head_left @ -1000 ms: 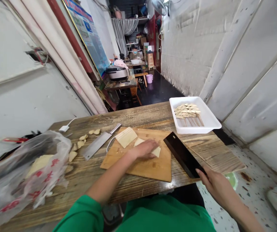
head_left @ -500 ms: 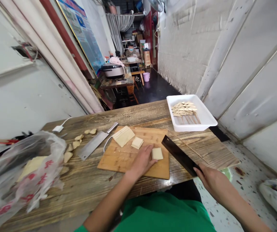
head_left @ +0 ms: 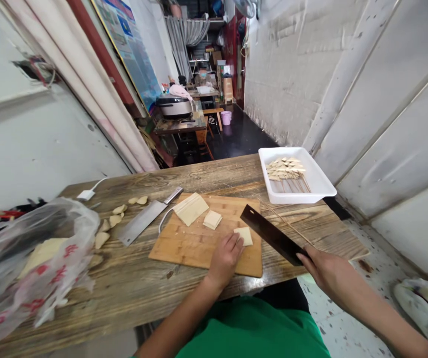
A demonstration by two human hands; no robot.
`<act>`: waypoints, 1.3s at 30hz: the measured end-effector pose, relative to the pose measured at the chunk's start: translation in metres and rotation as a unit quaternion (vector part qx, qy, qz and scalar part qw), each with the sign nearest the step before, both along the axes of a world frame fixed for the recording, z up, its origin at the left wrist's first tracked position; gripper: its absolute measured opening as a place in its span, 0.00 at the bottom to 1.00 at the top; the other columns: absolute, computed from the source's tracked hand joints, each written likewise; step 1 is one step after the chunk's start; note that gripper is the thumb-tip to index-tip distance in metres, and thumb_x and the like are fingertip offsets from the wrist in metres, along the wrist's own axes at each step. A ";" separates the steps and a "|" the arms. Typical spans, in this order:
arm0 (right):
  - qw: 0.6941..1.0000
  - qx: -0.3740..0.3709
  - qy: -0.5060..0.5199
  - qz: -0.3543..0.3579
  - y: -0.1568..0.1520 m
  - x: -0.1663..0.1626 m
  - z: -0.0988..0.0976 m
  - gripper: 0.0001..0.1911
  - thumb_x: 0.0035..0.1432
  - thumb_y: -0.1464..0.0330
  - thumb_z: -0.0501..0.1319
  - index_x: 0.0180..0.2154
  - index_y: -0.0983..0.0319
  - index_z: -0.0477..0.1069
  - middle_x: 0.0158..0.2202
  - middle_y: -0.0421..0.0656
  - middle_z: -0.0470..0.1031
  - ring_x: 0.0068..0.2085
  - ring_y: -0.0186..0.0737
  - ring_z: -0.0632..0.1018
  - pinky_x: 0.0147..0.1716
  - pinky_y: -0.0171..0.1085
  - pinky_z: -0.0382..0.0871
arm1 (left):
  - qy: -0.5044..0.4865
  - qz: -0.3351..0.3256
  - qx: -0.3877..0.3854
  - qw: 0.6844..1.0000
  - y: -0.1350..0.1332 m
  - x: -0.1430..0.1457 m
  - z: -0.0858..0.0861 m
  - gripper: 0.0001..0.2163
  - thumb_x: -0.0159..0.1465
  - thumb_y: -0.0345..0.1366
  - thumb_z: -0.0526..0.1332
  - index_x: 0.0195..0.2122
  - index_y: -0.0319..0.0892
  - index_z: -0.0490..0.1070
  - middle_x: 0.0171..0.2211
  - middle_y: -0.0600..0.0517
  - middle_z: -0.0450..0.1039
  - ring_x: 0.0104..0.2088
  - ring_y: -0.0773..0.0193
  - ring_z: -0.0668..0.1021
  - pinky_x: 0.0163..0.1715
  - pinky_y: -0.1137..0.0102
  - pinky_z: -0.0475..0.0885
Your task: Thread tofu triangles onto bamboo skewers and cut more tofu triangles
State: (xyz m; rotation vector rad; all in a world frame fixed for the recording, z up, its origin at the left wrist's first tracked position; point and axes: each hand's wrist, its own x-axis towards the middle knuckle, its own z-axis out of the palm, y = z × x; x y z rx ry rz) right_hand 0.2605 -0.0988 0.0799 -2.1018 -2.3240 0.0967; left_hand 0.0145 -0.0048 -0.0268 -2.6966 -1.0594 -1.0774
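Note:
In my right hand (head_left: 323,268) is the handle of a dark-bladed cleaver (head_left: 269,233); its blade slants up and left over the cutting board's right edge. The fingers of my left hand (head_left: 225,257) are bent together on the left part of a small square stack of pale tofu sheet (head_left: 244,235), with the thumb mostly hidden. Both rest on the wooden cutting board (head_left: 184,248). Just behind my left hand sits another square stack (head_left: 213,220). A larger folded tofu sheet (head_left: 191,209) lies at the board's back left.
A second cleaver (head_left: 144,221) lies left of the board, near several pale cut pieces (head_left: 115,220). A plastic bag (head_left: 68,258) holds more sheets at the left. Skewered pieces (head_left: 286,169) fill part of a white tray (head_left: 320,186). Thin skewers (head_left: 288,223) lie right of the board.
My left hand has drawn its fingers together and settled onto the left part of the square stack. The cleaver in my right hand has shifted slightly left and up, nearer the board.

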 end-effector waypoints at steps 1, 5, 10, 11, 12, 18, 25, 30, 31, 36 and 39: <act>1.000 -0.003 -0.001 0.014 0.003 -0.002 0.003 0.14 0.64 0.62 0.44 0.31 0.60 0.61 0.20 0.41 0.73 0.22 0.39 0.76 0.19 0.34 0.53 | -0.001 0.000 0.006 1.000 0.000 0.000 -0.002 0.11 0.63 0.30 0.53 0.46 0.38 0.68 0.44 0.43 0.70 0.48 0.57 0.70 0.45 0.59 0.71; 0.998 -0.017 -0.009 0.059 0.013 -0.012 0.009 0.12 0.64 0.65 0.45 0.31 0.61 0.61 0.19 0.40 0.73 0.21 0.38 0.75 0.18 0.33 0.50 | 0.003 0.007 0.001 1.000 -0.001 -0.002 -0.009 0.13 0.64 0.30 0.52 0.48 0.40 0.66 0.46 0.43 0.69 0.49 0.57 0.69 0.45 0.58 0.71; 0.997 -0.036 -0.012 0.060 0.015 -0.017 0.008 0.12 0.64 0.65 0.45 0.29 0.61 0.60 0.20 0.40 0.73 0.20 0.37 0.75 0.19 0.33 0.50 | 0.015 0.000 -0.027 1.000 -0.001 -0.002 -0.013 0.14 0.64 0.30 0.51 0.51 0.38 0.64 0.48 0.42 0.68 0.50 0.56 0.69 0.47 0.58 0.70; 0.997 -0.041 -0.009 0.057 0.015 -0.017 0.008 0.12 0.64 0.66 0.46 0.29 0.61 0.60 0.21 0.40 0.73 0.21 0.37 0.75 0.19 0.33 0.51 | 0.015 -0.002 -0.033 0.999 -0.001 -0.003 -0.013 0.14 0.64 0.30 0.50 0.51 0.38 0.64 0.48 0.42 0.68 0.50 0.56 0.68 0.47 0.58 0.70; 0.997 -0.046 -0.007 0.055 0.014 -0.017 0.008 0.12 0.64 0.66 0.46 0.29 0.60 0.60 0.21 0.40 0.73 0.21 0.38 0.75 0.19 0.33 0.51 | 0.015 -0.002 -0.036 0.999 -0.001 -0.003 -0.014 0.15 0.64 0.30 0.50 0.51 0.39 0.63 0.48 0.42 0.68 0.51 0.56 0.68 0.47 0.58 0.70; 0.996 -0.052 -0.037 0.055 0.015 -0.018 0.012 0.11 0.64 0.65 0.47 0.29 0.60 0.60 0.18 0.39 0.71 0.19 0.38 0.75 0.18 0.34 0.48 | 0.004 0.003 -0.038 0.999 -0.001 -0.002 -0.014 0.14 0.64 0.29 0.50 0.51 0.38 0.64 0.48 0.42 0.68 0.51 0.56 0.68 0.47 0.59 0.70; 0.995 -0.041 -0.058 0.070 0.017 -0.020 0.014 0.11 0.64 0.65 0.47 0.29 0.60 0.59 0.18 0.38 0.71 0.19 0.37 0.74 0.17 0.34 0.46 | 0.012 -0.001 -0.032 0.999 -0.001 -0.002 -0.012 0.14 0.63 0.29 0.52 0.49 0.35 0.66 0.47 0.40 0.68 0.51 0.56 0.68 0.48 0.60 0.69; 0.994 -0.061 -0.056 0.069 0.017 -0.022 0.017 0.11 0.63 0.66 0.47 0.29 0.60 0.60 0.18 0.39 0.72 0.19 0.38 0.75 0.18 0.34 0.47 | 0.015 -0.001 -0.032 0.999 -0.001 -0.002 -0.016 0.15 0.64 0.29 0.50 0.51 0.38 0.64 0.48 0.41 0.67 0.50 0.55 0.68 0.45 0.58 0.71; 0.994 -0.066 -0.053 0.067 0.017 -0.023 0.018 0.10 0.63 0.67 0.47 0.29 0.60 0.60 0.18 0.39 0.72 0.20 0.38 0.75 0.18 0.34 0.47 | 0.017 -0.001 -0.032 0.999 -0.001 -0.002 -0.015 0.15 0.64 0.29 0.49 0.51 0.38 0.64 0.48 0.41 0.67 0.50 0.55 0.68 0.45 0.58 0.71; 0.994 -0.079 -0.054 0.052 0.018 -0.026 0.019 0.10 0.63 0.67 0.48 0.30 0.61 0.60 0.19 0.41 0.73 0.20 0.40 0.76 0.18 0.34 0.47 | 0.024 0.001 -0.043 0.999 -0.001 -0.002 -0.012 0.15 0.65 0.30 0.48 0.51 0.38 0.64 0.48 0.40 0.67 0.51 0.55 0.68 0.46 0.57 0.70; 0.994 -0.074 -0.058 0.051 0.018 -0.026 0.019 0.09 0.63 0.67 0.48 0.29 0.60 0.60 0.19 0.41 0.74 0.20 0.40 0.76 0.18 0.35 0.47 | 0.025 0.000 -0.043 0.999 -0.001 -0.002 -0.013 0.14 0.64 0.30 0.49 0.51 0.38 0.64 0.48 0.41 0.68 0.50 0.55 0.68 0.46 0.57 0.70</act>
